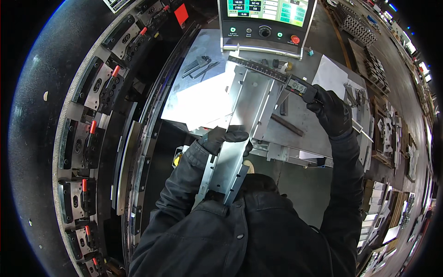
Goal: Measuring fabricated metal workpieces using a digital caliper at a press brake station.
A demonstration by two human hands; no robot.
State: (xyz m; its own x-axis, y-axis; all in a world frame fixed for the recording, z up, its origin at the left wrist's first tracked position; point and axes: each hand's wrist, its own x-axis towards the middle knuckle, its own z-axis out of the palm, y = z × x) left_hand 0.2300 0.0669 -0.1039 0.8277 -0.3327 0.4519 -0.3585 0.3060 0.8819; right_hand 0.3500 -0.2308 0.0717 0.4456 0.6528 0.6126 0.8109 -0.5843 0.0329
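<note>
Left hand (221,138): grip wrapped round channel (243,113) at mid-length, thumb over trough. Channel raised, slanting from near chest (237,231) out over tabletop (309,131). Right hand (333,113): grip closed on end of caliper (277,75), beam lying across channel's far end. Whether jaws touch both flanges, cannot tell. For true reading, best keep beam square to channel, jaws flush, squeeze light, left wrist steady, display facing up.

Hands (333,113): 2. Caliper (258,68): 1. Channel (246,110): 1. Screen (266,9): 1. Stop button (295,39): 1. Green buttons (279,34): 2. Red handles (93,127): 7 visible. Red card (182,15): 1. Hex keys (197,65): several, overlapping; exact count not readable.
</note>
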